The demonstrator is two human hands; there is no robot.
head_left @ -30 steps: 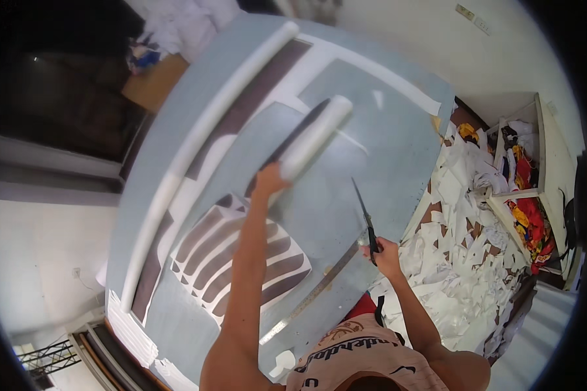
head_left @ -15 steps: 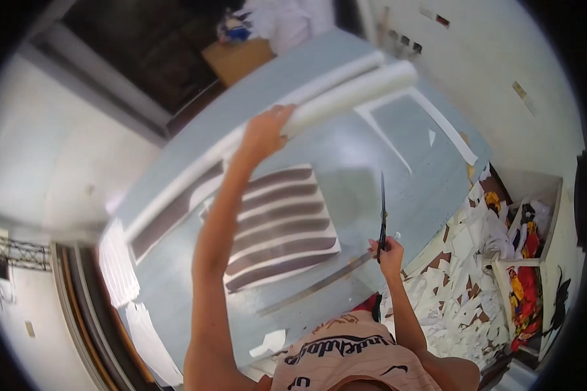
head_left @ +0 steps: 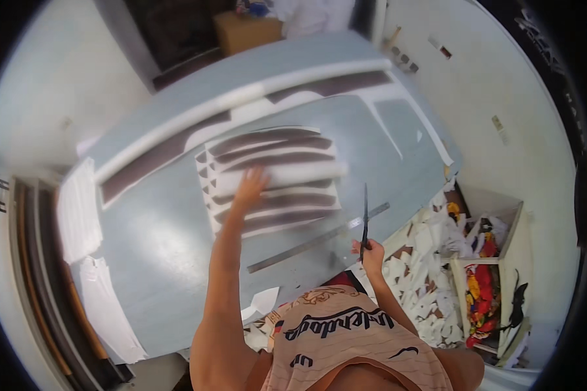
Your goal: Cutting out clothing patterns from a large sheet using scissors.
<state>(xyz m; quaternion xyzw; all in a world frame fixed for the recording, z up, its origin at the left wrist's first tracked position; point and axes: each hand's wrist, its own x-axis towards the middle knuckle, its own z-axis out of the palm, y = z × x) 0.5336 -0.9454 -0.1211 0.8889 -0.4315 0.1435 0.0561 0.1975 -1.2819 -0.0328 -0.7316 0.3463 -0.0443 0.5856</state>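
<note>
In the middle of the frame, the left hand (head_left: 251, 187) is on the white roll (head_left: 306, 173) with fingers spread, over striped sheets (head_left: 287, 202); lower right of centre, the right hand (head_left: 372, 254) grips black scissors (head_left: 365, 225)

A white roll (head_left: 306, 172), blurred, lies crosswise over a white sheet (head_left: 287, 201) with curved dark-brown stripes, which rests flat on the counter (head_left: 143, 260). The black-handled scissors (head_left: 365, 225) point away from the near edge, blades together.
</note>
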